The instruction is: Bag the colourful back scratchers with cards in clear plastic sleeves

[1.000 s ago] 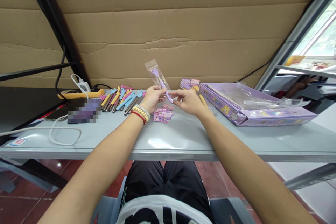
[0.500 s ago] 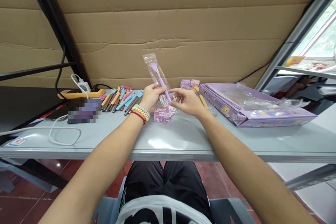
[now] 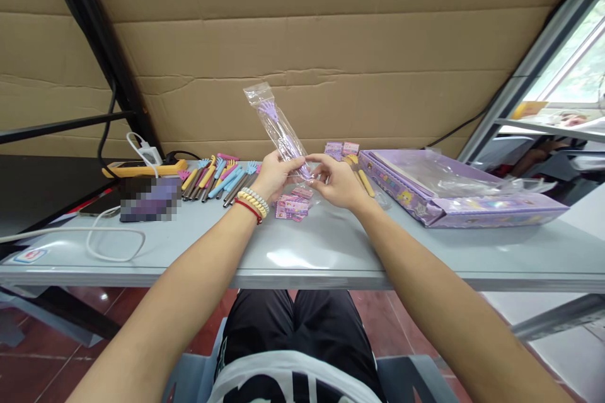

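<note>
A purple back scratcher (image 3: 268,109) with a hand-shaped head lies inside a transparent plastic bag (image 3: 258,94), tilted with its head up and to the left. My left hand (image 3: 273,177) is closed round the lower part of the bagged scratcher, thumb on top. At the bag's bottom end, my right hand (image 3: 336,182) pinches the plastic by the scratcher's handle end. Beneath both hands, small pink and purple printed cards (image 3: 292,208) lie loose on the grey table (image 3: 312,258).
Several colourful back scratchers (image 3: 220,179) are spread at the left. Right of my hands lie a yellow bagged scratcher (image 3: 366,182) and more cards (image 3: 341,150), beside a purple printed box (image 3: 401,192) holding plastic bags. A white cable (image 3: 116,259) and a yellow device (image 3: 146,169) are far left.
The bag now covers the scratcher down to its handle end, where the handle was partly bare before. The bag's top has shifted up and left.
</note>
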`<state>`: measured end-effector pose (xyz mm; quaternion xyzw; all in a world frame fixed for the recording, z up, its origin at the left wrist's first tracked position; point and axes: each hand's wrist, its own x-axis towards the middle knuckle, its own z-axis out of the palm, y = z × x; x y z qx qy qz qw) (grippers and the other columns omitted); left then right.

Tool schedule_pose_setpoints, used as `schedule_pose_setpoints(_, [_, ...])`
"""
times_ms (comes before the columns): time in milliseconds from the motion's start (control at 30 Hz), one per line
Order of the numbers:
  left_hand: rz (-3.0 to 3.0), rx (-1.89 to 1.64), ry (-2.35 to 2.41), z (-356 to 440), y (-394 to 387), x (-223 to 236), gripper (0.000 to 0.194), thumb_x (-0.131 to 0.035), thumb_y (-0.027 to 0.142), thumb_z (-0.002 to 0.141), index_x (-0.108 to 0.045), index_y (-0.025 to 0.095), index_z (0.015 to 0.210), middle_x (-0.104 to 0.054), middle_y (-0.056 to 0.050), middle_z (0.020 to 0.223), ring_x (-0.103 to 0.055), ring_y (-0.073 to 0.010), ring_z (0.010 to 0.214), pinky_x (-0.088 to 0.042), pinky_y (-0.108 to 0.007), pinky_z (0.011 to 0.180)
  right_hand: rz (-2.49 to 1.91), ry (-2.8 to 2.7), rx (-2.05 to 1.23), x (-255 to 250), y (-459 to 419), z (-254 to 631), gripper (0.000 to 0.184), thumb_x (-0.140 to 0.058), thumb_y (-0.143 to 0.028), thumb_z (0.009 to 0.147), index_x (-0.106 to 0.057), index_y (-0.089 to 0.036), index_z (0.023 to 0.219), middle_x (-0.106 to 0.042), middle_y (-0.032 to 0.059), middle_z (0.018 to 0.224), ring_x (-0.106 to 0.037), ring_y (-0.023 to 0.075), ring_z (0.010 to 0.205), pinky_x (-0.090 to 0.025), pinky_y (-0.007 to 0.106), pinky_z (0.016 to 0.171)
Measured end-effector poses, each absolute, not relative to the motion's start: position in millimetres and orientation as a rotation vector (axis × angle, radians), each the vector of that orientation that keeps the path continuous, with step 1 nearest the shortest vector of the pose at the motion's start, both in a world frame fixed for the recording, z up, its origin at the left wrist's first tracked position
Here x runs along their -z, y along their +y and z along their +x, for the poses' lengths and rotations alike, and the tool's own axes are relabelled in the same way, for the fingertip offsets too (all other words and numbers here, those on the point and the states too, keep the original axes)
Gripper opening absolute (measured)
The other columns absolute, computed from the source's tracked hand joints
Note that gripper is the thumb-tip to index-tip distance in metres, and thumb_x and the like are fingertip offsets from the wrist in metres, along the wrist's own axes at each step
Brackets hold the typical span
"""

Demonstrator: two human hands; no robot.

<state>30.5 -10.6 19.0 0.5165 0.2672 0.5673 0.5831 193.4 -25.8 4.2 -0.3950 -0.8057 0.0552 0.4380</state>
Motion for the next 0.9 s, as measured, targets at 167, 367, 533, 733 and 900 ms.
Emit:
schedule_pose_setpoints(167, [1.219,-1.347,0.692,30.7,-12.2,-21.9,0.024,-0.071,0.016,0.065,-0.057,0.016,0.085,-0.062,0.000,0.074,-0.059,-0.0132,0.063,-0.055,-0.031,0.060,-0.972,-2.006,-0.199,-7.2,-27.2,194.1,0.048,-0.066,-0.025,0.072,-0.055,-0.015,0.118,-0.063,0.0008,0.073,-0.051,0.0109,0.053,-0.042,0.024,0.055])
schedule_pose_setpoints(367, [1.117,-1.453,0.790,22.7,-2.8,-24.6,0.019,-0.065,0.014,0.068,-0.054,0.017,0.083,-0.060,0.002,0.068,-0.058,-0.0127,0.060,-0.055,-0.030,0.058,-0.917,-2.134,-0.443,-11.0,-31.3,195.1,0.065,-0.080,-0.036,0.060,-0.059,-0.017,0.119,-0.064,0.0043,0.089,-0.052,0.0100,0.056,-0.042,0.024,0.053])
schedule_pose_setpoints(533, [1.084,-1.476,0.815,17.6,0.2,-25.8,0.020,-0.064,0.012,0.067,-0.053,0.018,0.083,-0.059,0.002,0.069,-0.059,-0.0117,0.059,-0.055,-0.029,0.060,-0.965,-2.160,-0.316,-7.7,-26.0,193.5,0.034,-0.073,-0.018,0.066,-0.071,-0.018,0.100,-0.066,0.0028,0.085,-0.051,0.0096,0.058,-0.042,0.024,0.058])
schedule_pose_setpoints(733, [1.213,-1.436,0.876,22.1,-4.5,-25.3,0.031,-0.066,0.014,0.068,-0.054,0.019,0.096,-0.062,0.000,0.074,-0.064,-0.0164,0.063,-0.052,-0.029,0.056,-0.912,-2.119,-0.156,-8.3,-22.4,194.3,0.007,-0.068,-0.023,0.075,-0.072,-0.018,0.074,-0.056,0.0011,0.066,-0.049,0.0113,0.060,-0.038,0.025,0.058])
schedule_pose_setpoints(900, [1.337,-1.336,0.837,25.3,-10.0,-24.4,0.030,-0.070,0.018,0.067,-0.057,0.018,0.094,-0.065,-0.002,0.080,-0.065,-0.0168,0.065,-0.054,-0.032,0.061,-0.912,-2.091,-0.185,-9.9,-23.9,194.8,0.011,-0.069,-0.029,0.076,-0.071,-0.019,0.073,-0.052,0.0016,0.074,-0.048,0.0114,0.064,-0.038,0.026,0.061])
